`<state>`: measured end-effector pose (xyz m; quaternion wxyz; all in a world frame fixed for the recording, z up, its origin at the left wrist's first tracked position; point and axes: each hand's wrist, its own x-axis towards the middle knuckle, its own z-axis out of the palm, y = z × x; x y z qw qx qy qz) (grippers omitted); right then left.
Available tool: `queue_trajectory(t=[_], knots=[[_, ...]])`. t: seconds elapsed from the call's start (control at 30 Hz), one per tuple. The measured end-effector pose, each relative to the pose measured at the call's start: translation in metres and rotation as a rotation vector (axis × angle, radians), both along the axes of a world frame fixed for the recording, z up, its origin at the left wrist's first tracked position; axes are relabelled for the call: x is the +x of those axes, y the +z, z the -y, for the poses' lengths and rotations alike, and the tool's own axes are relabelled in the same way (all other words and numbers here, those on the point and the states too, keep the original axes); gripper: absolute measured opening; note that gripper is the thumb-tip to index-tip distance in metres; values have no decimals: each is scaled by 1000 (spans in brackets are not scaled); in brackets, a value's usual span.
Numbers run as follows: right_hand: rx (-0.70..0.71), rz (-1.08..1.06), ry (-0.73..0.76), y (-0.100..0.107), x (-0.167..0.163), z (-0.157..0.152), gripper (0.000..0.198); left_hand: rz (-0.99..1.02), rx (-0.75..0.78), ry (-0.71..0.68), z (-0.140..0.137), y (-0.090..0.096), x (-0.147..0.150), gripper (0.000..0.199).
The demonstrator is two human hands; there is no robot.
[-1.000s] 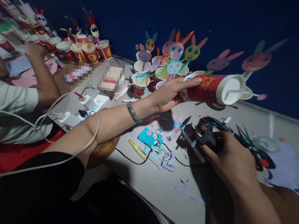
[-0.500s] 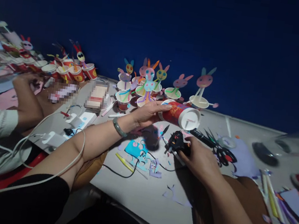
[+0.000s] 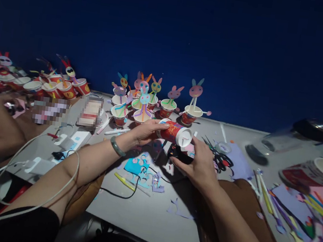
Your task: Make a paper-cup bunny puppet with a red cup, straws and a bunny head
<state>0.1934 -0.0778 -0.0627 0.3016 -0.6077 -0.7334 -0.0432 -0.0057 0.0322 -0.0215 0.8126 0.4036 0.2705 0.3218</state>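
My left hand (image 3: pixel 147 132), with a bangle on its wrist, grips a red printed paper cup (image 3: pixel 172 133) lying sideways in the air. The cup's white base, with a small pale strip on it, faces right and toward me. My right hand (image 3: pixel 199 159) is beside that base, thumb and fingers apart, holding nothing that I can make out. Just left of and below it, a black object (image 3: pixel 175 151) with a cable lies on the table, partly hidden. Cut blue paper (image 3: pixel 137 166) and a yellow pen-like stick (image 3: pixel 124 180) lie below my left hand.
Several cups with paper rabbit figures (image 3: pixel 196 90) stand along the dark blue wall. Scissors (image 3: pixel 221 160), tape (image 3: pixel 223 147) and purple paper (image 3: pixel 241 161) lie right. A clear jar (image 3: pixel 277 142) stands beyond. White cables (image 3: pixel 74 181) loop over my left arm. A co-worker's arm (image 3: pixel 8 128) is left.
My right hand has let go of the black object and risen to the cup's base. The camera view has turned right, so everything sits further left. My left hand still grips the cup.
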Motion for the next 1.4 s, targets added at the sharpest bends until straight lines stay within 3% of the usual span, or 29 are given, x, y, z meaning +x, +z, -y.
queue_trajectory(t=[0.17, 0.43, 0.67, 0.83, 1.0, 1.4], knots=[[200, -293, 76, 6, -8, 6, 74, -4, -49, -71, 5, -9, 4, 30], [443, -205, 148, 17, -10, 12, 39, -24, -20, -106, 5, -9, 3, 34], [463, -202, 140, 16, -11, 11, 23, -65, 0, -151, 3, -13, 4, 34], [390, -254, 65, 14, -13, 10, 12, -75, 4, -163, 3, -12, 2, 34], [379, -297, 96, 14, -13, 9, 10, -61, -16, -148, 5, -12, 4, 30], [392, -332, 74, 10, -12, 4, 6, -124, 63, -39, 6, -14, 5, 47]])
